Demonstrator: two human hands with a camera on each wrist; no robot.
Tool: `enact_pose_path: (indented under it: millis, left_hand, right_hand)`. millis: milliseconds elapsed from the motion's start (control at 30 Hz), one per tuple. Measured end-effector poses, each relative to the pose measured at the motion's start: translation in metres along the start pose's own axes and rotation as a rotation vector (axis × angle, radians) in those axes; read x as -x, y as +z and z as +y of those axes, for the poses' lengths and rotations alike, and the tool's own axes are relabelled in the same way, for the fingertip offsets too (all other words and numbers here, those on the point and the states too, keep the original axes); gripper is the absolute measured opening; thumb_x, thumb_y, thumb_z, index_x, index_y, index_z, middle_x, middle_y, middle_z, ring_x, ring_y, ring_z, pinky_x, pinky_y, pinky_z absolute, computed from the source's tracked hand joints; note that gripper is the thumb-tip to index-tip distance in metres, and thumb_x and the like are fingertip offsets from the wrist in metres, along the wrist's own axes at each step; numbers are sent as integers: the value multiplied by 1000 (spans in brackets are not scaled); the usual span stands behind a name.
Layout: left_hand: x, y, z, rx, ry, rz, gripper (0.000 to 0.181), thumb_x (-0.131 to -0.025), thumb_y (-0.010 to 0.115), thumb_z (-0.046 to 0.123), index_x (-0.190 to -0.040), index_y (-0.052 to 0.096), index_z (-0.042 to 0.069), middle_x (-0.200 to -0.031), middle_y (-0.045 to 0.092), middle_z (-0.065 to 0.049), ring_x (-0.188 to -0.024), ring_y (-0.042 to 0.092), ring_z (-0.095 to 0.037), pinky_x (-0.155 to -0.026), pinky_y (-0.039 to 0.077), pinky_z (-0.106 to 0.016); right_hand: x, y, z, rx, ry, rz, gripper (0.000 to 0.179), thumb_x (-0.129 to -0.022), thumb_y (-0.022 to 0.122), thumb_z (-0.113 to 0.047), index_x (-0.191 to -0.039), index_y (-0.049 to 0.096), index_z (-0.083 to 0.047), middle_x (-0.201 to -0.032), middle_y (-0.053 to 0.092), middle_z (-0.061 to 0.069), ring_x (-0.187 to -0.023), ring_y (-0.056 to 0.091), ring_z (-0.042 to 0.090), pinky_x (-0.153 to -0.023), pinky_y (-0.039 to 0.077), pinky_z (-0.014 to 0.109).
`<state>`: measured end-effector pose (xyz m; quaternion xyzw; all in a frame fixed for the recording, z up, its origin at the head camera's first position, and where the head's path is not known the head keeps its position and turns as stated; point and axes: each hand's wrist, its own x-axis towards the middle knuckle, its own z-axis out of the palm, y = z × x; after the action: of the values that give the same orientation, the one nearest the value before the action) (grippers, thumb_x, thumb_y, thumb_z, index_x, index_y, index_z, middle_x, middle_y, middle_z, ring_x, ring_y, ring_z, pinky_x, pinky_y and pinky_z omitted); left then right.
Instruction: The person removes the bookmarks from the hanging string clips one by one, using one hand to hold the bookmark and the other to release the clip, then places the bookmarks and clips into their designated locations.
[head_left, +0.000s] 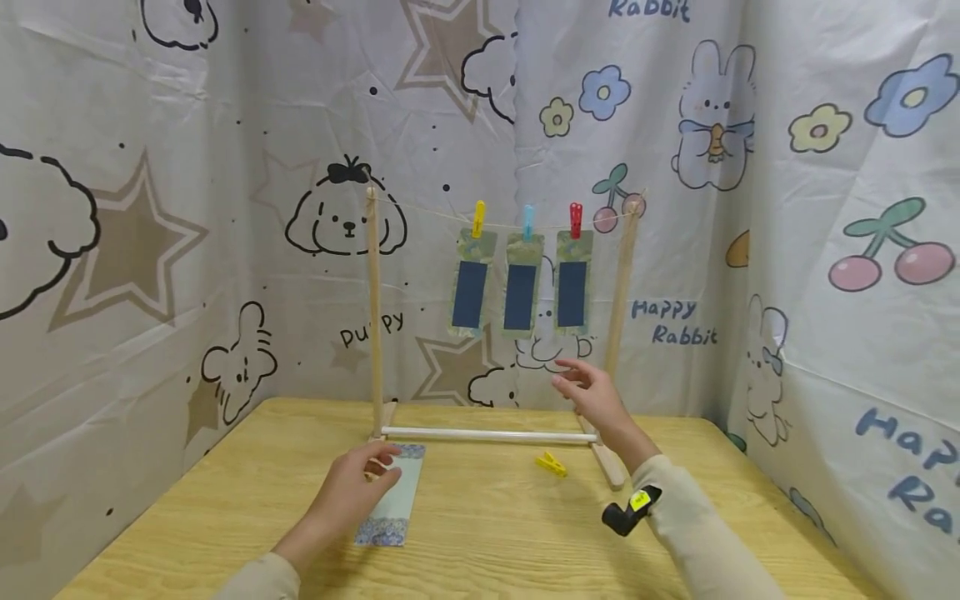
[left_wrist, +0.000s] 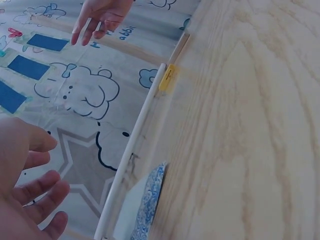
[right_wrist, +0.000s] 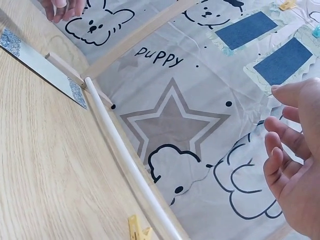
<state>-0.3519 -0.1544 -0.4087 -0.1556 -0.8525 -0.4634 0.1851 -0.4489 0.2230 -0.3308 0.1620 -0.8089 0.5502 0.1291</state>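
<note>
My left hand [head_left: 348, 487] is over a pale green card [head_left: 406, 496] with blue floral ends, which lies on the table's left part. Its fingers are loosely bent and hold nothing; the hand hides part of the card. My right hand [head_left: 596, 404] is raised beneath the hanging cards, fingers spread and empty, as the right wrist view also shows. Three cards with dark blue centres hang from a string: the left card [head_left: 470, 293] by a yellow clothespin [head_left: 478, 219], the middle card [head_left: 521, 296] by a blue clothespin [head_left: 528, 222], the right card [head_left: 572, 292] by a red clothespin [head_left: 576, 220].
A loose yellow clothespin [head_left: 551, 464] lies on the wooden table [head_left: 495, 533]. The string is tied between a left wooden post [head_left: 375, 317] and a right wooden post [head_left: 622, 292]. A white rod [head_left: 487, 435] joins their feet. Printed curtains [head_left: 315, 333] surround the table.
</note>
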Motion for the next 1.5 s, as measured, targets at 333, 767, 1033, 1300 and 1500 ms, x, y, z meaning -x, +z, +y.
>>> enact_pose_path:
  millis: [333,767,1033,1300,1500]
  left_hand:
    - [-23,-8,20,40,31,7,37,-98,71,8,-134,63,5,-108,63,-6,-97,65,-21,-78,55,-35]
    - [-46,-15,35,47,41,7,40,-100,69,10,-139,60,6,-113,64,-9,-102,63,-26,-80,54,-38]
    - [-55,-13,37,73,31,6,42,-100,69,12,-140,57,6,-115,63,-11,-104,62,-26,-78,55,-36]
    - [-65,-7,43,88,34,12,47,-97,70,11,-141,55,4,-114,63,-13,-102,62,-26,-82,53,-38]
    - [-72,-7,47,112,1,45,47,-99,69,14,-143,54,5,-114,62,-12,-105,62,-29,-81,53,-40]
  right_hand:
    - [-3,-10,-13,41,-25,-10,49,-105,65,-25,-150,52,-9,-125,65,18,-98,60,26,-65,49,32]
    - [-9,-9,-31,-18,-57,-29,47,-105,64,-22,-149,53,-8,-125,65,17,-92,58,23,-62,45,30]
    - [-12,-11,-37,-29,-94,-44,51,-106,63,-25,-151,50,-6,-129,63,21,-97,58,29,-60,44,28]
    - [-15,-13,-43,-9,-89,-40,50,-106,62,-25,-152,49,-8,-130,63,19,-97,61,24,-64,47,33]
    - [-19,-14,-50,-9,-103,-24,48,-107,62,-25,-151,51,-10,-129,63,17,-96,59,25,-67,47,34]
